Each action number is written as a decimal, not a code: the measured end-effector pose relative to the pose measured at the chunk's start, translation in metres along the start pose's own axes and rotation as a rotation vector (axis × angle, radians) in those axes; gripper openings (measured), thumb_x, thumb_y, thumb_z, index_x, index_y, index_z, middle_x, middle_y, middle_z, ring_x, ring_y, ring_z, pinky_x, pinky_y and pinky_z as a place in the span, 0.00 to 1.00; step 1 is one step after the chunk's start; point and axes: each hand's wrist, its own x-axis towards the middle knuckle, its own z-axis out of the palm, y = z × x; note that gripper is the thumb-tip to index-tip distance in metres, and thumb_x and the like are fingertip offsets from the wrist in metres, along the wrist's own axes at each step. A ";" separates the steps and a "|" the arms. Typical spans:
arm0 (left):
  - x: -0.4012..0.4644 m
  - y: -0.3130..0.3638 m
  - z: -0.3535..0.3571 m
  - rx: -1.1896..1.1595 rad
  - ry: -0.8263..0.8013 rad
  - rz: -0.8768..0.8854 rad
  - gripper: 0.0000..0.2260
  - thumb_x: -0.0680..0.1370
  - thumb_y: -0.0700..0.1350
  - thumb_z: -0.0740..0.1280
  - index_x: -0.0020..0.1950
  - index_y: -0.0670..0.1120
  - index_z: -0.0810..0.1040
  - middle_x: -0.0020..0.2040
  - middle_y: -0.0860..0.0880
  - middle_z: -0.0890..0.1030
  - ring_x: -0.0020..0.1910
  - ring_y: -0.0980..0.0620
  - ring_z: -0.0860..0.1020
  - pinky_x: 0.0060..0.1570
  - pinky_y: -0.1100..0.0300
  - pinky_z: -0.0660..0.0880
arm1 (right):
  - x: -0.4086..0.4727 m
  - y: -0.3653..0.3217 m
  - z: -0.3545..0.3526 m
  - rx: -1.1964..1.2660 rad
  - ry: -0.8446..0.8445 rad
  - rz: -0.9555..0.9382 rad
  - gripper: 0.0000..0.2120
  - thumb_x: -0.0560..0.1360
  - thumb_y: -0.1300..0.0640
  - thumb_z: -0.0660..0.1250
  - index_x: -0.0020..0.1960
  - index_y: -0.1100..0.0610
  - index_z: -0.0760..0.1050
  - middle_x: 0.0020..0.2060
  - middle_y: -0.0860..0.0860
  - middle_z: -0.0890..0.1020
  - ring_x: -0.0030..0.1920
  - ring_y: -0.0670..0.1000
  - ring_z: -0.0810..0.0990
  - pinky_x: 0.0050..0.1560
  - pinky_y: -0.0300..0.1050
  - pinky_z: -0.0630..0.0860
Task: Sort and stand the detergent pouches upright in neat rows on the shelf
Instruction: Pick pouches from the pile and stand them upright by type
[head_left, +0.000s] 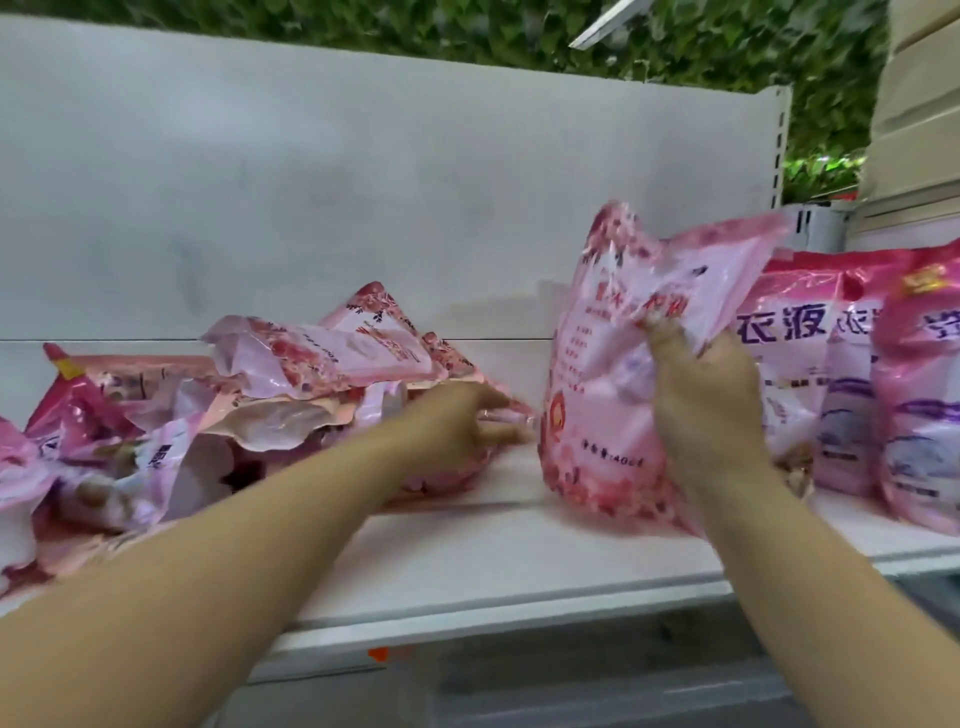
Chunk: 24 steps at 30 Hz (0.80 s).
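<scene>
- The right hand (701, 400) pinches a pink rose-print detergent pouch (618, 374) by its crumpled upper part, fingers curled into the film. The pouch stands with its base on the white shelf (493, 561), right of the middle and close to the front edge. The top is slack and folded, so once the grip goes the pouch could well sag forward or sideways. So near the front edge, a slump toward the person could carry it off the shelf.
- Just to its right stands the row of upright pink-and-purple pouches (831, 384), running to the shelf's right end. A careless shove while seating the held pouch might tip the nearest one into its neighbours.
- The left hand (462, 421) reaches into the heap of fallen pouches (218, 415) on the left half of the shelf. Its fingertips are buried among the bags, so I cannot tell whether it grips one or only touches. Pulling a lower pouch out would likely drag the ones lying on top toward the front edge.
- The heap appears to mix rose-print bags with at least one different design, though blur hides most labels. A wrong type in the row is a fair risk.
- With both hands busy, neither is free to catch a slip.
</scene>
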 end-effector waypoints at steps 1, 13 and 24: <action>0.011 -0.005 0.012 0.137 -0.033 0.029 0.19 0.78 0.53 0.61 0.67 0.49 0.71 0.65 0.50 0.73 0.64 0.50 0.70 0.52 0.68 0.61 | -0.001 0.011 0.004 -0.042 -0.010 0.011 0.11 0.80 0.53 0.56 0.43 0.58 0.72 0.34 0.50 0.73 0.36 0.50 0.75 0.31 0.31 0.72; 0.030 -0.016 0.010 0.106 0.247 -0.272 0.08 0.74 0.42 0.65 0.48 0.49 0.83 0.43 0.50 0.83 0.52 0.47 0.78 0.52 0.60 0.71 | -0.010 0.035 0.014 -0.008 0.147 -0.119 0.06 0.79 0.55 0.58 0.44 0.49 0.70 0.36 0.39 0.74 0.35 0.31 0.75 0.36 0.23 0.69; 0.008 0.018 -0.043 -1.268 0.523 -0.331 0.09 0.71 0.28 0.66 0.44 0.41 0.79 0.28 0.44 0.81 0.27 0.51 0.79 0.36 0.58 0.80 | -0.015 0.035 0.006 0.000 0.236 -0.091 0.10 0.79 0.54 0.57 0.55 0.57 0.72 0.40 0.43 0.77 0.36 0.33 0.75 0.34 0.21 0.70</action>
